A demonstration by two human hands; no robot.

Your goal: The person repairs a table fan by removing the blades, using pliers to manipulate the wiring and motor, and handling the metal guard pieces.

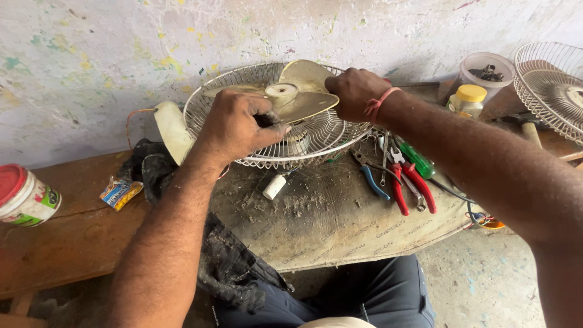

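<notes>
Left hand: the left hand [240, 124] is curled narrow at the near rim of the wire fan guard [273, 143], fingers pinched on something dark; what it grips cannot be made out.
Right hand: the right hand [355, 92] closes over the edge of one cream fan blade [300, 91]; a red thread sits on its wrist.
Fan: blades and round hub [281, 92] lie inside the guard, at the far middle of the wooden bench [67, 243], against the paint-flecked wall [91, 61].
Packages: a small blue-and-yellow sachet [121, 193] lies crumpled towards the bench's left end; a white tub with red lid [23, 197] and green-marked label lies at the left edge, partly cut off.
Jars: a yellow-lidded jar [468, 100] and a clear tub [486, 73] of dark parts stand at the far right.
Tools: red-handled pliers [408, 185], blue-handled pliers [371, 179] and a green screwdriver [418, 159] lie on the dusty sheet [328, 225] right of the fan.
Partly seen: a second wire guard [549, 85] is cut by the right edge; a dark cloth [231, 267] hangs off the near edge.
</notes>
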